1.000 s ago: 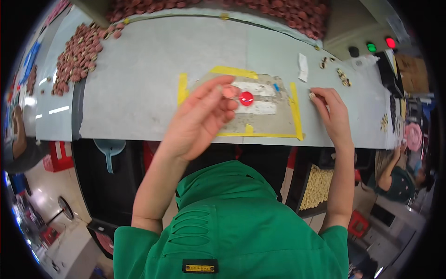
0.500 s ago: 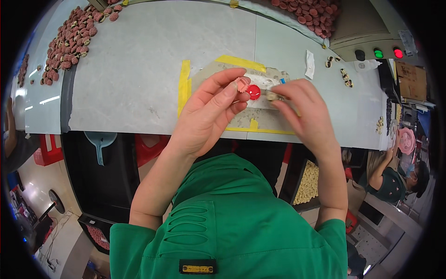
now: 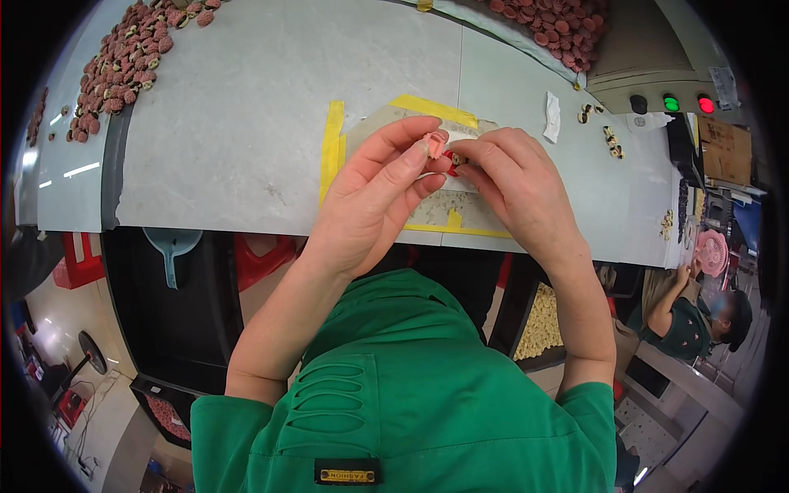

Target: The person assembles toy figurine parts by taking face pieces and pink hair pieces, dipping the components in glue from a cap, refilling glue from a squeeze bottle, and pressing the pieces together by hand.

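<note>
My left hand (image 3: 366, 197) pinches a small pink ridged cup (image 3: 436, 145) between thumb and fingers, its hollow side in view. Close beside it, my right hand (image 3: 526, 185) grips a small cream piece with a dark spot (image 3: 459, 160) at its fingertips. A slight gap seems to separate the two pieces. Under the fingers, a bit of a red round thing (image 3: 451, 171) shows; the hands hide the rest. Both hands hover over a work spot framed by yellow tape (image 3: 330, 152) near the table's front edge.
A heap of pink and cream pieces (image 3: 115, 74) lies far left, pink cups (image 3: 559, 33) at the back right. Cream-and-dark pieces (image 3: 612, 141) and a white strip (image 3: 551, 117) sit right. Below are a black tray with a blue scoop (image 3: 171, 246) and a bin of cream pieces (image 3: 542, 320). A co-worker (image 3: 690, 320) is at right.
My right hand has moved left with the cream piece, up to the pink cup, and now covers most of the red round thing. My left hand has barely shifted.
</note>
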Demonstrator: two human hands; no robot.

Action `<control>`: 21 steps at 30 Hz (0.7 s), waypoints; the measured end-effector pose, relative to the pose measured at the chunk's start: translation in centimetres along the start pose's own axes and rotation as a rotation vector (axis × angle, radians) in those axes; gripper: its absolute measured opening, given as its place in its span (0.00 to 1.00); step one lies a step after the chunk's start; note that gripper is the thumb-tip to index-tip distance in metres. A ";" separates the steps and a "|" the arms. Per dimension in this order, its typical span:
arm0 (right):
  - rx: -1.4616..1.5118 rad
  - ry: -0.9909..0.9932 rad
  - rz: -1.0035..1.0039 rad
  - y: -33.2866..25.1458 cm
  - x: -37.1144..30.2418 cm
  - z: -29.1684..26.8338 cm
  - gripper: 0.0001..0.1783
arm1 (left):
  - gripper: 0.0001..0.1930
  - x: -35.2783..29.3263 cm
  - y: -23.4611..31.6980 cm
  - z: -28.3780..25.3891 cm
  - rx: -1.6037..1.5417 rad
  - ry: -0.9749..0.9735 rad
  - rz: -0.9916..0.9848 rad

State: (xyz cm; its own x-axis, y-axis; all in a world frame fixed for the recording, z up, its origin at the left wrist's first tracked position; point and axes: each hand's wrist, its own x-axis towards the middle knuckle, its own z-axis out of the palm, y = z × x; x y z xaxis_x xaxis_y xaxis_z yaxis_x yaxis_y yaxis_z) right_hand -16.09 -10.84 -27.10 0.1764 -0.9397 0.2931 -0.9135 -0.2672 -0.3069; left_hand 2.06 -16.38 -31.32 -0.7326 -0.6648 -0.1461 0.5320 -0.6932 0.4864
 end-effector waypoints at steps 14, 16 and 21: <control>0.070 -0.002 0.041 0.1 -0.8 0.1 0.09 | 0.16 -0.3 -0.7 0.5 0.120 0.053 0.082; 0.378 0.031 0.254 0.2 -1.4 0.3 0.09 | 0.16 -0.2 -0.9 0.6 0.147 0.055 0.117; 0.835 0.195 0.461 -1.4 -2.4 0.3 0.10 | 0.16 -0.4 -0.9 1.1 0.296 0.045 0.102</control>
State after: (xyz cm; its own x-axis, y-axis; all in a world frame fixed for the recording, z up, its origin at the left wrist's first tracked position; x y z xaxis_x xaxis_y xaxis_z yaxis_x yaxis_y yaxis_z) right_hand -15.11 -8.28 -27.61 -0.2659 -0.9583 0.1047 -0.3102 -0.0178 -0.9505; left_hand 1.36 -15.15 -30.73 -0.6587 -0.7429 -0.1187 0.4498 -0.5154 0.7294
